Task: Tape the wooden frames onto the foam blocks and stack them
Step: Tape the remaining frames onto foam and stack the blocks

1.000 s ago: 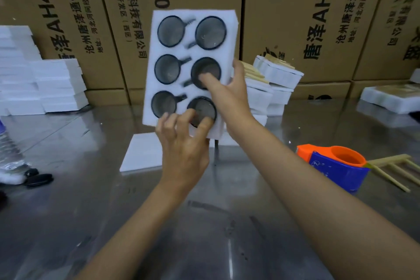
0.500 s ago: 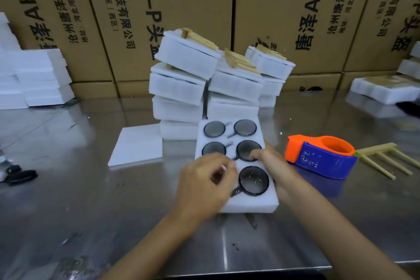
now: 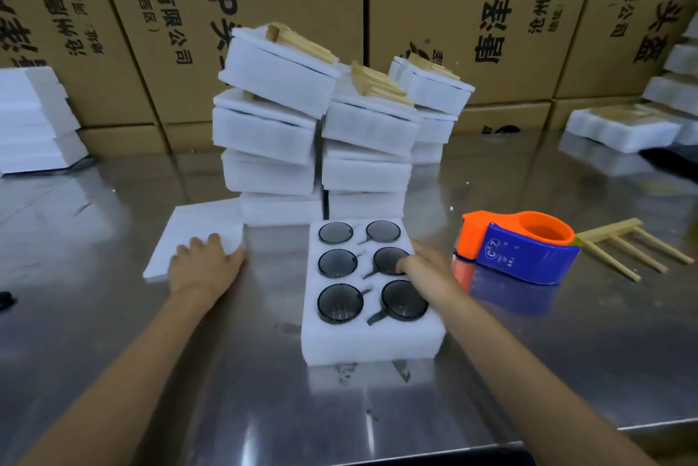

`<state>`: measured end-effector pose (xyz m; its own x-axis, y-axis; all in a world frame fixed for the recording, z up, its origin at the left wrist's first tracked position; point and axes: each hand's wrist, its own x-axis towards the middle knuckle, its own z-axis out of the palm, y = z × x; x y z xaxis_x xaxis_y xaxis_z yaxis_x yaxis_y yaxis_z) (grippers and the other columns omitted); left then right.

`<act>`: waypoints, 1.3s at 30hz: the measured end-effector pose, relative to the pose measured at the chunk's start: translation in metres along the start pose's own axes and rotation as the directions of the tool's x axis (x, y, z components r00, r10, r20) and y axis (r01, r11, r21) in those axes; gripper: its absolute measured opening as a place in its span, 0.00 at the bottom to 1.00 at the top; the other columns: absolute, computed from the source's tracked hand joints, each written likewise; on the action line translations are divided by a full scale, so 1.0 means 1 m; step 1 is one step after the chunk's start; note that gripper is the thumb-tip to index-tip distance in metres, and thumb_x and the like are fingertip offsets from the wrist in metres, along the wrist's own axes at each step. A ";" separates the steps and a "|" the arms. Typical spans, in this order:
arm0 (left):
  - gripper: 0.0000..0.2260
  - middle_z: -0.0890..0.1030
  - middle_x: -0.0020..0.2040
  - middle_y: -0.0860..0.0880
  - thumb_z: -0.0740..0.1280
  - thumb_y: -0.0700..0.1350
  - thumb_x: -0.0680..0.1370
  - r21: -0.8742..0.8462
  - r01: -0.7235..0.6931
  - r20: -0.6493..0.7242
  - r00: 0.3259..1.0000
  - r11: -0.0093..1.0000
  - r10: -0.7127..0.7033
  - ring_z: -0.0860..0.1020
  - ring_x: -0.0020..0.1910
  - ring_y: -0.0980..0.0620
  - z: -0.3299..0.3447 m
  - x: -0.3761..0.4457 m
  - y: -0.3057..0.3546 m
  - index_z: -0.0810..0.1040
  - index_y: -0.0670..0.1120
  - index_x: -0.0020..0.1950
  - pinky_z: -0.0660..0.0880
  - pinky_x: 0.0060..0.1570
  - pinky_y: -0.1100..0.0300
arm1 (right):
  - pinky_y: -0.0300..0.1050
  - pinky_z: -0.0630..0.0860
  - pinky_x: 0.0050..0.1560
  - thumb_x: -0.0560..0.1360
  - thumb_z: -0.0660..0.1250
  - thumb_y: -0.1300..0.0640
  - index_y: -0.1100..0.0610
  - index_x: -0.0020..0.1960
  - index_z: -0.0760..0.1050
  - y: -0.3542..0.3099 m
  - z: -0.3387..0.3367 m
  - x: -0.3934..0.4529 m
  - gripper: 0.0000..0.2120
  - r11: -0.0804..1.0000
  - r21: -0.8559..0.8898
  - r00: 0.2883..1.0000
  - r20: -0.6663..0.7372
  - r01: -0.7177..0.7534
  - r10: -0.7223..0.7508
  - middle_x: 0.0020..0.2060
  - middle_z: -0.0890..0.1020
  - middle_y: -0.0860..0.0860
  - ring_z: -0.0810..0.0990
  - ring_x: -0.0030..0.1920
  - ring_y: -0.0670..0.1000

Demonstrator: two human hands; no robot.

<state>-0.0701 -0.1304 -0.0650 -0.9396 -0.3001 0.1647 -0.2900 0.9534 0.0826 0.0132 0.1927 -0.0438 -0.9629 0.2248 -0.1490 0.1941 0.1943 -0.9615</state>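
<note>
Foam block (image 3: 372, 339) now down flat on surface (image 3: 264, 409); we shift left hand (image 3: 206, 267), fingers flat, onto foam sheet (image 3: 196, 227) (lid, likely); right hand (image 3: 425, 269) fingers press lens (image 3: 387, 259). Covering comes next.

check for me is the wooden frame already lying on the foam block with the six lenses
No, the wooden frame lies on the table right of the tape dispenser, apart from the foam block.

Both forearms are bare right up to the bottom edge of view, with no sleeve showing on either. The left hand (image 3: 206, 265) and right hand (image 3: 426, 269) wear no gloves, and no ring, watch or band shows on fingers or wrists.
</note>
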 end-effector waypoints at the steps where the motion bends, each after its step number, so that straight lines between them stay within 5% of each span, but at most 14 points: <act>1: 0.22 0.78 0.60 0.36 0.56 0.57 0.82 0.002 -0.035 -0.084 0.996 0.999 0.035 0.76 0.58 0.35 -0.003 -0.002 0.001 0.73 0.40 0.64 0.71 0.52 0.47 | 0.42 0.78 0.42 0.67 0.62 0.63 0.46 0.47 0.82 0.000 0.000 0.000 0.17 1.000 0.012 1.000 0.002 0.002 -0.002 0.46 0.85 0.48 0.83 0.49 0.52; 5: 0.10 0.81 0.51 0.33 0.59 0.41 0.80 -0.071 -0.032 -0.195 0.981 0.997 0.018 0.79 0.49 0.32 -0.024 -0.017 0.000 0.75 0.37 0.55 0.71 0.44 0.50 | 0.43 0.77 0.44 0.68 0.62 0.64 0.50 0.47 0.82 0.001 0.000 0.000 0.15 1.000 0.026 1.000 -0.007 0.007 -0.007 0.47 0.85 0.51 0.83 0.50 0.55; 9: 0.12 0.81 0.47 0.37 0.61 0.46 0.80 -0.013 -0.150 -0.269 0.953 0.989 0.141 0.80 0.44 0.35 -0.052 -0.068 0.020 0.78 0.39 0.52 0.71 0.40 0.50 | 0.44 0.76 0.43 0.68 0.62 0.64 0.52 0.47 0.81 0.002 -0.001 -0.001 0.13 1.000 0.031 1.000 -0.005 0.007 -0.006 0.48 0.85 0.54 0.81 0.47 0.55; 14: 0.08 0.76 0.41 0.46 0.64 0.47 0.77 -0.120 -0.403 -0.452 0.836 0.907 0.312 0.77 0.30 0.40 -0.096 -0.141 0.065 0.77 0.45 0.42 0.63 0.29 0.58 | 0.42 0.76 0.42 0.68 0.62 0.64 0.51 0.48 0.82 0.001 0.000 -0.001 0.14 0.999 0.041 1.000 0.009 0.011 -0.011 0.47 0.85 0.52 0.81 0.46 0.54; 17: 0.12 0.73 0.46 0.51 0.58 0.55 0.77 -0.041 -0.633 -0.396 0.720 0.773 0.570 0.76 0.42 0.47 -0.107 -0.172 0.100 0.75 0.49 0.47 0.62 0.31 0.57 | 0.40 0.75 0.41 0.71 0.62 0.66 0.55 0.46 0.81 0.002 -0.001 0.001 0.11 0.998 0.051 1.000 0.023 0.019 -0.020 0.43 0.84 0.52 0.80 0.42 0.51; 21: 0.16 0.72 0.56 0.50 0.56 0.54 0.81 -0.006 -0.768 -0.201 0.628 0.640 0.752 0.71 0.50 0.48 -0.097 -0.184 0.130 0.73 0.47 0.61 0.69 0.45 0.54 | 0.22 0.68 0.31 0.83 0.56 0.65 0.48 0.43 0.71 -0.002 -0.003 -0.003 0.16 0.981 0.194 0.999 0.033 0.030 -0.037 0.39 0.73 0.42 0.75 0.36 0.35; 25: 0.19 0.74 0.57 0.50 0.55 0.59 0.81 -0.024 -0.770 -0.198 0.629 0.638 0.752 0.73 0.50 0.48 -0.086 -0.184 0.132 0.76 0.49 0.62 0.70 0.51 0.54 | 0.36 0.72 0.27 0.81 0.55 0.50 0.48 0.29 0.79 0.003 -0.010 -0.006 0.25 0.955 0.296 0.999 0.027 -0.031 0.024 0.28 0.81 0.46 0.79 0.28 0.44; 28: 0.31 0.73 0.61 0.52 0.50 0.69 0.76 -0.060 -0.798 -0.138 0.602 0.600 0.787 0.71 0.57 0.49 -0.078 -0.186 0.128 0.74 0.51 0.67 0.67 0.58 0.55 | 0.44 0.79 0.40 0.74 0.62 0.38 0.49 0.44 0.86 0.000 -0.018 -0.009 0.19 0.940 0.333 0.991 0.128 -0.068 0.027 0.43 0.87 0.50 0.86 0.39 0.48; 31: 0.34 0.74 0.63 0.59 0.50 0.74 0.73 -0.361 -0.745 -0.133 0.636 0.561 0.760 0.70 0.62 0.56 -0.080 -0.176 0.120 0.76 0.56 0.68 0.66 0.63 0.58 | 0.44 0.81 0.47 0.72 0.71 0.42 0.48 0.50 0.85 0.005 -0.021 -0.012 0.13 0.951 0.308 0.986 0.164 -0.011 -0.042 0.48 0.87 0.49 0.86 0.48 0.48; 35: 0.21 0.71 0.72 0.54 0.60 0.59 0.80 -0.585 -0.595 -0.301 0.790 0.551 0.534 0.66 0.72 0.56 -0.069 -0.130 0.107 0.73 0.54 0.71 0.63 0.72 0.52 | 0.51 0.78 0.60 0.78 0.69 0.50 0.53 0.60 0.81 0.005 -0.019 -0.014 0.13 0.945 0.326 0.981 0.186 -0.008 -0.056 0.53 0.86 0.51 0.85 0.54 0.53; 37: 0.25 0.64 0.77 0.51 0.65 0.51 0.81 -0.711 -0.375 -0.136 0.903 0.595 0.407 0.61 0.76 0.51 -0.059 -0.106 0.100 0.64 0.51 0.77 0.60 0.75 0.50 | 0.51 0.77 0.62 0.78 0.69 0.50 0.52 0.61 0.81 0.003 -0.021 -0.014 0.13 0.947 0.319 0.979 0.198 -0.019 -0.047 0.53 0.86 0.50 0.85 0.54 0.52; 39: 0.27 0.66 0.76 0.53 0.66 0.51 0.81 -0.890 0.001 0.167 0.931 0.455 0.325 0.69 0.72 0.51 -0.049 -0.096 0.099 0.61 0.54 0.78 0.68 0.69 0.53 | 0.51 0.78 0.61 0.78 0.69 0.50 0.52 0.61 0.81 0.001 -0.022 -0.013 0.13 0.944 0.329 0.977 0.208 -0.024 -0.048 0.53 0.86 0.50 0.85 0.54 0.52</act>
<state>0.0004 -0.0086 -0.0241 -0.9992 0.0358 0.0155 0.0288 0.4070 0.9130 0.0307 0.2113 -0.0380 -0.9890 0.0115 -0.1474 0.1445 -0.1362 -0.9801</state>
